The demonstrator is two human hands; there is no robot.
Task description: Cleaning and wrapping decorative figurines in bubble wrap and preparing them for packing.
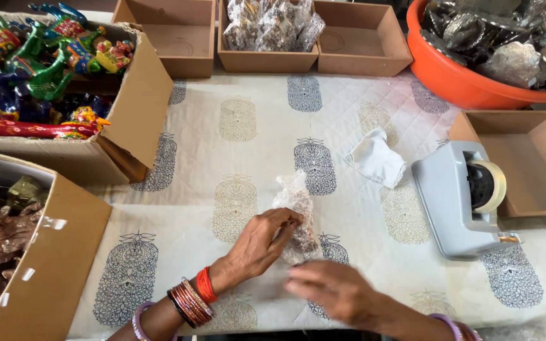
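A small clear plastic packet with brownish contents lies on the printed white cloth near the front middle. My left hand, with red and gold bangles at the wrist, pinches the packet's lower part between fingers and thumb. My right hand hovers just below and right of the packet, blurred, fingers spread, holding nothing that I can see.
A grey tape dispenser stands to the right beside an open brown box. A crumpled white cloth lies mid-table. A cardboard box of colourful painted figures is at left, an orange tub of silvery items far right, and small brown boxes at the back.
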